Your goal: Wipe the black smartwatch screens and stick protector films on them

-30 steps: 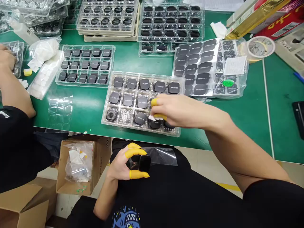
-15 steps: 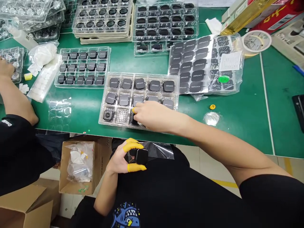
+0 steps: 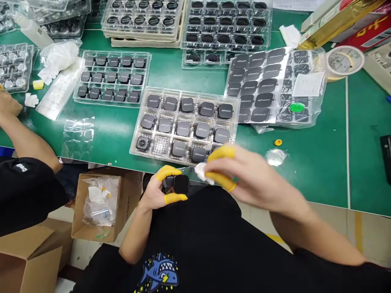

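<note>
My left hand point(image 3: 154, 193), with yellow finger cots on thumb and finger, grips a black square smartwatch body point(image 3: 182, 184) by its edges in front of my shirt. A second dark piece beside it is partly hidden by the fingers. Just right of the watch, my right hand point(image 3: 247, 173), blurred by motion, pinches a crumpled white wipe point(image 3: 201, 171) between yellow-cotted fingers. Beyond both hands lies a clear compartment tray point(image 3: 161, 145) of black square watch pieces with printed lettering. Its front left piece point(image 3: 142, 142) shows a round sensor; the compartment beside that one is bare.
A second filled tray point(image 3: 111, 76) lies behind left, stacked trays point(image 3: 142, 20) at the back. Right are a label sheet point(image 3: 256, 85), tape roll point(image 3: 345, 61) and yellow finger cot point(image 3: 277, 142). A co-worker's arm point(image 3: 30, 136) reaches in left. Below stands a cardboard box point(image 3: 77, 207).
My right hand has left the tray's front row and moved toward me, bringing the white wipe beside the watch. A lettered piece now shows where it was. My left hand keeps its grip.
</note>
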### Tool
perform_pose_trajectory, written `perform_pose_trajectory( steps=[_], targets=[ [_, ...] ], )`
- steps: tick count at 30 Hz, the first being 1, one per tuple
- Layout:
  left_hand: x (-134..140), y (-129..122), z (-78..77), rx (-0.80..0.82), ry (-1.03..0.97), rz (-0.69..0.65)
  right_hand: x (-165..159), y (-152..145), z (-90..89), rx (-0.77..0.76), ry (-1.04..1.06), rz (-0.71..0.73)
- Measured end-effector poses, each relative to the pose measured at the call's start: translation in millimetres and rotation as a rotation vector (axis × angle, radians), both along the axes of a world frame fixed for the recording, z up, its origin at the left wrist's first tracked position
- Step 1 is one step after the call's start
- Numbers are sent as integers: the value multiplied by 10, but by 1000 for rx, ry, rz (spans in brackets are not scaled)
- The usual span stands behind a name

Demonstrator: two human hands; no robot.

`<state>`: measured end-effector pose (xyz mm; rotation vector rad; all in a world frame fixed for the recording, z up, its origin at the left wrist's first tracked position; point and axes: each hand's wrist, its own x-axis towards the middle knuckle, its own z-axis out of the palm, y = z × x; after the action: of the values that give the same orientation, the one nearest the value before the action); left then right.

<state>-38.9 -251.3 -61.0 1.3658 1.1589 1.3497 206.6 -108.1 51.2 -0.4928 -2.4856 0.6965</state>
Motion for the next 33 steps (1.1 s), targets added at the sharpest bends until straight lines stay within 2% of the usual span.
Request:
perform_pose_trajectory(
  steps=[3, 5, 9, 12, 16, 20, 26, 30, 33],
  targets=[
    [65, 79, -19, 5, -73, -19, -148, -359, -90, 120, -23, 36],
    [84, 98, -19, 28, -91, -26, -200, -483, -133, 216, -41, 56],
    [90, 99, -13, 57, -52, -19, -209, -511, -199, 358, -56, 85],
    [91, 102, -5, 54, -24, -12, -175, -467, -224, 442, -95, 43],
    [70, 111, 25, 64, -10, 9, -123, -445, -221, 409, -88, 105],
    [46, 112, 39, 60, 34, -32, -166, -440, -244, 395, -67, 188],
    [77, 133, -5, 15, 4, -27, -250, -370, -338, 495, -20, 53],
    [43, 142, 27, 43, 20, 38, -162, -382, -334, 398, -15, 126],
    [-8, 149, 82, 82, 52, 13, -124, -403, -304, 341, -4, 214]
  ],
)
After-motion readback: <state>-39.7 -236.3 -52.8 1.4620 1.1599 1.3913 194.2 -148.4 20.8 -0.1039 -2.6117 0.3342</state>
